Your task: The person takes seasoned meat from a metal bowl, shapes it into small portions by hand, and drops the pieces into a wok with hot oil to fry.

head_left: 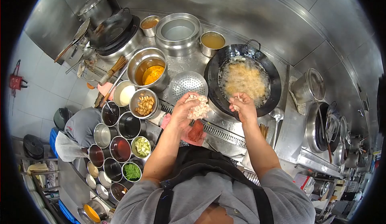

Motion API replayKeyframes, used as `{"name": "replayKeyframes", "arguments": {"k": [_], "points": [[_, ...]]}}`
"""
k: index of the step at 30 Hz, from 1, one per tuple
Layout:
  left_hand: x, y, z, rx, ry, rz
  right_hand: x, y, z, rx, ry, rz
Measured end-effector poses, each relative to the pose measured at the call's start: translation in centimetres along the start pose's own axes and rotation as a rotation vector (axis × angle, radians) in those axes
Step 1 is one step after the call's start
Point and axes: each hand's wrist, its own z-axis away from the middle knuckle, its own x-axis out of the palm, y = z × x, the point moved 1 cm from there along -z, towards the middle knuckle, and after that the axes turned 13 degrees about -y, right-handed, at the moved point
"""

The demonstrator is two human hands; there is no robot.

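My left hand (181, 111) is cupped around a clump of pale pink chopped raw meat (199, 109), near the perforated strainer (188, 85). At the near edge of a black wok (275, 83), my right hand (248, 108) has its fingers pinched on a small bit of the same meat (237, 99). Inside the wok, golden pieces of food (244, 77) bubble in foaming oil. A red cloth (196, 131) lies on the counter edge below my left hand.
To the left stand a pot with orange-yellow contents (153, 74), a bowl of browned cloves (145, 105) and several sauce containers (120, 149). Behind are a large steel pot (178, 30) and a pot of yellowish liquid (213, 40). A ladle (277, 114) rests right of the wok.
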Motion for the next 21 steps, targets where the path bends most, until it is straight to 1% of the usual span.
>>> {"name": "replayKeyframes", "arguments": {"k": [2, 3, 5, 6, 8, 9, 11, 12, 14, 15, 17, 18, 20, 21], "points": [[-1.1, -0.2, 0.2, 0.019, 0.050, -0.006, -2.1, 1.4, -1.3, 0.153, -0.002, 0.272], [-1.3, -0.1, 0.3, 0.018, 0.054, -0.004, -2.3, 1.4, -2.0, 0.158, -0.002, 0.272], [-1.5, -0.1, 0.6, 0.026, 0.099, -0.018, -2.7, 1.3, -4.2, 0.358, 0.107, 0.903], [-1.7, -0.1, 0.7, 0.025, 0.104, -0.016, -2.8, 1.4, -5.4, 0.362, 0.105, 0.903], [-2.1, -0.2, 0.7, 0.006, 0.126, -0.017, -2.7, 1.7, -8.1, 0.098, 0.147, 1.324], [-2.3, -0.3, 0.8, 0.007, 0.132, -0.015, -3.2, 2.1, -9.7, 0.102, 0.141, 1.324], [-2.8, -0.4, 1.0, 0.015, 0.136, -0.027, -4.2, 2.7, -12.5, 0.025, 0.118, 1.274], [-2.8, -0.4, 1.1, 0.016, 0.143, -0.025, -4.1, 2.4, -13.4, 0.030, 0.111, 1.273], [-2.8, -0.1, 1.5, 0.036, 0.170, 0.028, -3.3, 0.6, -13.8, -0.151, 0.209, 1.302], [-3.0, -0.1, 1.6, 0.038, 0.170, 0.029, -2.8, -0.5, -13.3, -0.152, 0.208, 1.303], [-3.2, -0.1, 1.6, 0.044, 0.163, 0.008, -1.7, -3.1, -11.5, -0.168, 0.225, 1.080], [-3.0, 0.1, 1.6, 0.046, 0.158, 0.008, -1.0, -3.6, -10.3, -0.173, 0.227, 1.082], [-2.1, 0.4, 1.3, 0.101, 0.160, 0.067, 0.4, -3.5, -7.1, -0.212, 0.147, 0.812], [-1.6, 0.3, 0.9, 0.099, 0.151, 0.066, 1.2, -2.7, -5.3, -0.166, 0.004, 0.695]]}}
